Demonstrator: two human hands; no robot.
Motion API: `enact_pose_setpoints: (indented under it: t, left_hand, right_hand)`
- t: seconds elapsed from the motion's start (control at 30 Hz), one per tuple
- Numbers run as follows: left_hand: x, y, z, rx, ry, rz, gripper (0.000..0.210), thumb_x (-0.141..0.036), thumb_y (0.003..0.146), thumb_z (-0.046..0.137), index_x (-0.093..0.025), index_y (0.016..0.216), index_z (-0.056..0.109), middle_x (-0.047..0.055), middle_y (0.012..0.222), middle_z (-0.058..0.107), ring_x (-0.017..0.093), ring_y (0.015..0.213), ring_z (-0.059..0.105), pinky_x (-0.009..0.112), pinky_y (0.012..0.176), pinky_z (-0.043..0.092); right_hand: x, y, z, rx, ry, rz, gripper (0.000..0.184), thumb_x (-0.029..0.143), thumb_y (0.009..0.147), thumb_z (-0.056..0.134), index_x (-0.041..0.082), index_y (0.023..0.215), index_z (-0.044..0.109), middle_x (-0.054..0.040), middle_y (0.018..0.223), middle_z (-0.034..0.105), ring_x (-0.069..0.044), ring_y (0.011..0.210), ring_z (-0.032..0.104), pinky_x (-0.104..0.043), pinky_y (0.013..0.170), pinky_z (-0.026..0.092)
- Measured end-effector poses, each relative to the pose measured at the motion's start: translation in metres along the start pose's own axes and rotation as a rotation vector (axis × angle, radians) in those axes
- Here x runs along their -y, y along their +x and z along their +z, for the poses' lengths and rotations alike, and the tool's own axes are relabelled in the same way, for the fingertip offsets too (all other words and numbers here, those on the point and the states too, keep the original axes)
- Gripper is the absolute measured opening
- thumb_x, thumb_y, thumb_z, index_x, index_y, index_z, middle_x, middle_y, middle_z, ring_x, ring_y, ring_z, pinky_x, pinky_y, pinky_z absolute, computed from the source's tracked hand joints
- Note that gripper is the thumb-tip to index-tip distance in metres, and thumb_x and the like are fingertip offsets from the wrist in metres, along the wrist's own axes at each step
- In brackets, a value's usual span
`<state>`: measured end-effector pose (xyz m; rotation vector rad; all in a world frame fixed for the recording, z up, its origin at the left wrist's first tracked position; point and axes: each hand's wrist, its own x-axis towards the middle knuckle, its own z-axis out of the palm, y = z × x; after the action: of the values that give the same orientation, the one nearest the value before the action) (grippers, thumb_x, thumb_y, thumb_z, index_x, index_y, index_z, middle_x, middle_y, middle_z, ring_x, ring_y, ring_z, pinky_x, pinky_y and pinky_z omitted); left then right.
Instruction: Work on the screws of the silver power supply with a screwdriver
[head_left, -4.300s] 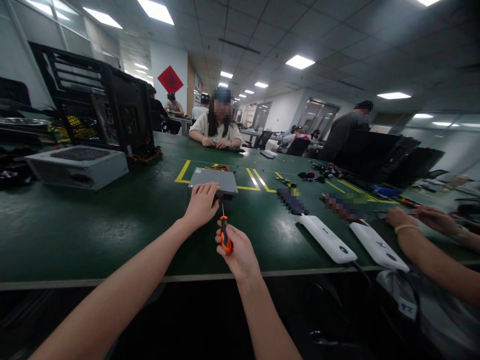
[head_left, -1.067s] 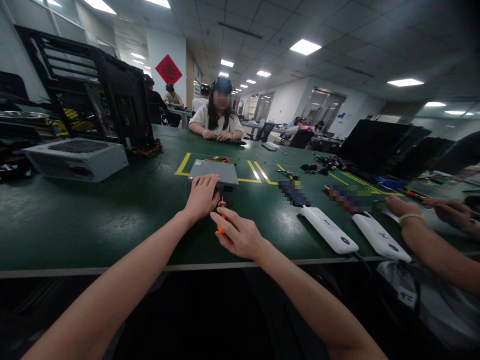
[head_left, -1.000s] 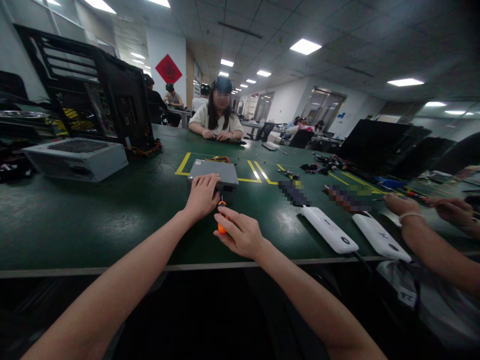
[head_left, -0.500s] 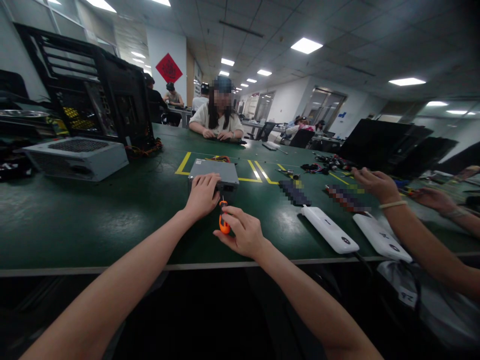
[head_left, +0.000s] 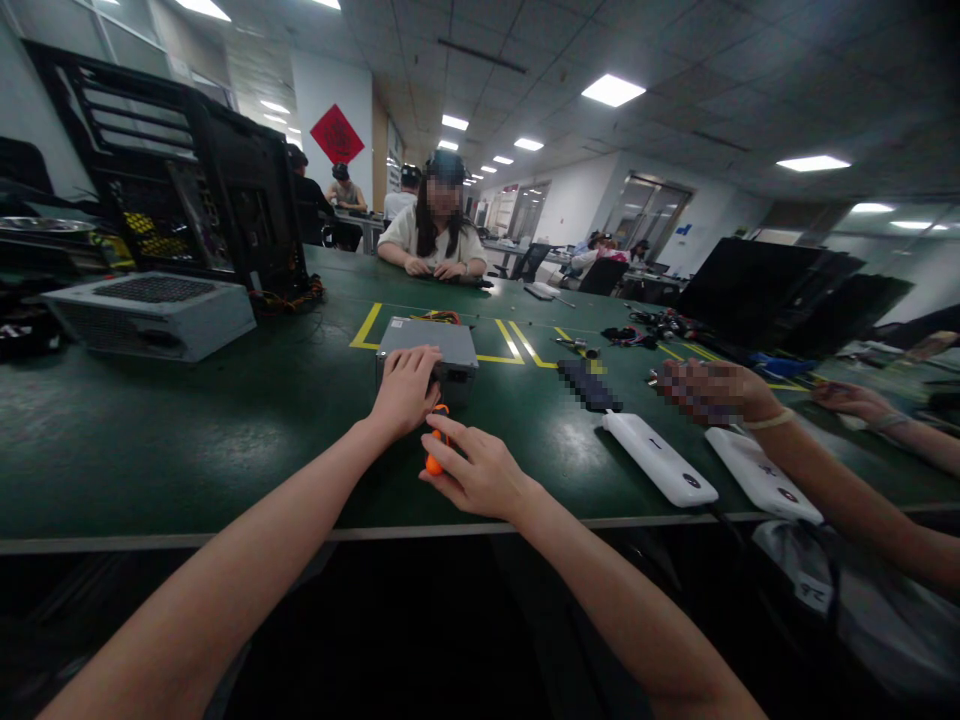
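Note:
In the head view, a grey computer power supply point(head_left: 431, 340) sits on the green table in front of me, its socket side facing me. My left hand point(head_left: 405, 390) lies over its near left edge, fingers curled against the front and gripping it. Just below and to the right, my right hand point(head_left: 476, 465) is closed around an orange and black screwdriver point(head_left: 434, 464). The screwdriver's handle shows between thumb and fingers; its tip is hidden beside the left fingertips, close to the power supply's front.
A second power supply point(head_left: 161, 315) and a black computer case point(head_left: 195, 180) stand at the left. On the right lie a white power bank point(head_left: 660, 460), another white power bank point(head_left: 765, 475) and tangled cables point(head_left: 660, 325). A co-worker's hand point(head_left: 720, 390) reaches in there; another person sits opposite.
My right hand and the screwdriver have shifted slightly left, and the handle has turned in the fingers. My left hand stays on the power supply. The co-worker's hand at right has moved down and left.

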<state>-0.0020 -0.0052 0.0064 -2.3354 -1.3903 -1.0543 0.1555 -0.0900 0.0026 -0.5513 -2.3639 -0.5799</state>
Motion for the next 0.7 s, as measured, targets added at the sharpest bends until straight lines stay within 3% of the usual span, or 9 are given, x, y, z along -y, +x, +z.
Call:
enact_pose_setpoints:
  t: [0.13, 0.23, 0.33, 0.4, 0.57, 0.7]
  left_hand:
    - [-0.002, 0.0, -0.001, -0.002, 0.015, -0.005, 0.034, -0.019, 0.078, 0.046, -0.02, 0.112, 0.049, 0.008, 0.126, 0.053, 0.024, 0.117, 0.045, 0.042, 0.101, 0.027]
    - [-0.002, 0.0, -0.002, -0.001, 0.023, 0.0, 0.034, -0.018, 0.077, 0.046, -0.02, 0.112, 0.049, 0.008, 0.126, 0.053, 0.024, 0.117, 0.045, 0.042, 0.101, 0.027]
    - [-0.001, 0.0, -0.003, 0.002, 0.024, 0.008, 0.034, -0.019, 0.078, 0.046, -0.02, 0.112, 0.049, 0.008, 0.126, 0.053, 0.024, 0.117, 0.045, 0.041, 0.101, 0.027]
    - [-0.001, 0.0, -0.002, 0.003, 0.022, 0.011, 0.034, -0.019, 0.078, 0.046, -0.019, 0.112, 0.049, 0.008, 0.126, 0.053, 0.024, 0.117, 0.045, 0.041, 0.101, 0.027]
    - [-0.002, -0.001, -0.002, -0.02, 0.013, 0.011, 0.033, -0.019, 0.079, 0.045, -0.019, 0.112, 0.049, 0.008, 0.125, 0.053, 0.023, 0.116, 0.045, 0.04, 0.101, 0.027]
    - [-0.003, -0.002, -0.001, -0.021, 0.02, 0.007, 0.034, -0.019, 0.079, 0.045, -0.018, 0.113, 0.049, 0.009, 0.125, 0.052, 0.024, 0.117, 0.045, 0.041, 0.101, 0.027]
  right_hand:
    - [-0.002, -0.005, 0.008, -0.145, 0.065, 0.11, 0.027, 0.041, 0.084, 0.052, 0.016, 0.093, 0.048, -0.0158, 0.104, 0.063, -0.018, 0.087, 0.064, -0.026, 0.066, 0.052]
    - [-0.001, -0.004, 0.006, -0.115, 0.063, 0.099, 0.028, 0.039, 0.084, 0.052, 0.015, 0.098, 0.048, -0.0153, 0.105, 0.061, -0.017, 0.09, 0.064, -0.024, 0.067, 0.052]
    - [0.001, -0.002, 0.0, -0.038, -0.046, 0.025, 0.027, 0.03, 0.088, 0.047, 0.017, 0.112, 0.048, -0.0149, 0.112, 0.056, -0.015, 0.09, 0.062, -0.022, 0.069, 0.051]
    - [0.001, -0.001, -0.002, -0.052, -0.135, 0.027, 0.028, 0.029, 0.089, 0.046, 0.021, 0.115, 0.049, -0.0127, 0.112, 0.057, -0.013, 0.086, 0.062, -0.021, 0.067, 0.049]
    - [-0.002, -0.003, -0.001, -0.17, -0.237, 0.132, 0.021, 0.034, 0.087, 0.051, 0.02, 0.102, 0.055, -0.0091, 0.1, 0.061, -0.012, 0.078, 0.059, -0.022, 0.064, 0.045]
    - [-0.001, -0.001, -0.002, -0.173, -0.209, 0.167, 0.022, 0.037, 0.085, 0.051, 0.018, 0.097, 0.055, -0.0114, 0.101, 0.06, -0.02, 0.094, 0.056, -0.031, 0.077, 0.047]
